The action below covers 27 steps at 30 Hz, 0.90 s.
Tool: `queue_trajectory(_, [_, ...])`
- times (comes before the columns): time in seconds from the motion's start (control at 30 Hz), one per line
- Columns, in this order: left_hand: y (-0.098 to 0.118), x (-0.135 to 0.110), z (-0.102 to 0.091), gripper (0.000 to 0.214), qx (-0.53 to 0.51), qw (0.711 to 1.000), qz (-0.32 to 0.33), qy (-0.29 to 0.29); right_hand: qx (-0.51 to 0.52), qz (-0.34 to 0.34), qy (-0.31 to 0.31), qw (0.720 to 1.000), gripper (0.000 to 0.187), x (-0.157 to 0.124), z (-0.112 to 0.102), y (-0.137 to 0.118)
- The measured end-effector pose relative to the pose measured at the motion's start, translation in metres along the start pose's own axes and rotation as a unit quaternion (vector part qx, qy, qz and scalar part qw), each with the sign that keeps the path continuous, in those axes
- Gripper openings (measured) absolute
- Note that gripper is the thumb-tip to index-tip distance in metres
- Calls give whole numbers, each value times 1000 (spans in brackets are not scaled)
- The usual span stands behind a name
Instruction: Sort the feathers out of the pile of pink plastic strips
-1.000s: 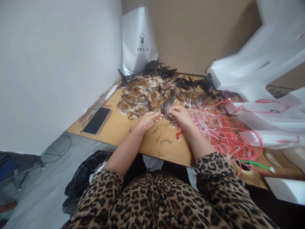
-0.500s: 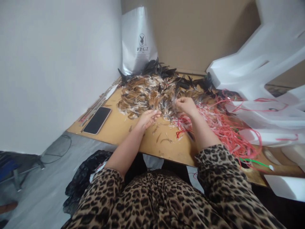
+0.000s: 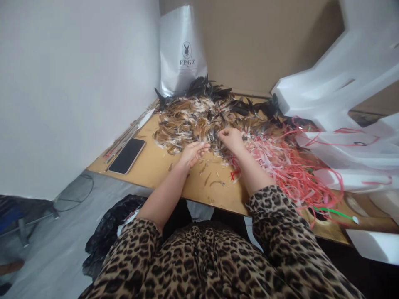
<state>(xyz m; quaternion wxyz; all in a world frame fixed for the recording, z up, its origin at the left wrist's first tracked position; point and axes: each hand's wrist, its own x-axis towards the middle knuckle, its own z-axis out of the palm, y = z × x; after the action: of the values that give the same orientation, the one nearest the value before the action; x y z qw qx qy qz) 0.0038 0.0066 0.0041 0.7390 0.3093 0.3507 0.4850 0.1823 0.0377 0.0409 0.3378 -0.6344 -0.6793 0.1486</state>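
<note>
A broad heap of brown, white and black feathers [image 3: 183, 118] covers the back of the wooden table [image 3: 146, 160]. At its front edge my left hand [image 3: 195, 153] is closed, thumb and fingers pinched together. Close by on the right, my right hand [image 3: 231, 139] pinches over the feathers, its fingertips turned toward the left hand. Whatever either pinch holds is too small to make out against the feathers. Beside my right forearm lies a tangle of pink and red ribbon strips [image 3: 289, 166]. A few loose feathers [image 3: 215, 180] are scattered below the hands.
A phone [image 3: 127, 155] lies on the table's left side, near thin rods [image 3: 127, 135] along the wall. Behind the feathers stands a silver-white bag [image 3: 181, 45]. White moulded pieces [image 3: 336, 83] crowd the right. A black plastic bag [image 3: 109, 232] is below the table at left.
My right hand has moved left, nearer to my left hand, still pinched. My left hand has barely moved.
</note>
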Motion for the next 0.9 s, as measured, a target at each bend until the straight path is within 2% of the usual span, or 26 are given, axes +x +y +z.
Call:
queue_trajectory(0.27, [-1,3,-2,11,-1,1000,-1,-1,-57,29,7,998,31,-1,21,-6])
queue_trajectory(0.4, [-1,3,-3,10,-1,1000,-3,-2,-68,38,-32,997,20,-2,23,-8])
queue_trajectory(0.57, [0,2,0,7,-1,1000,0,-4,84,69,-80,991,16,-10,7,-6])
queue_trajectory(0.7, [2,0,2,7,11,1000,-1,11,216,134,-120,960,24,-22,-1,1])
queue_trajectory(0.8, [2,-1,3,7,8,1000,0,13,278,176,-116,937,28,-28,-2,6])
queue_trajectory(0.9, [2,-1,3,7,2,1000,4,8,331,189,-103,919,29,-31,-3,10])
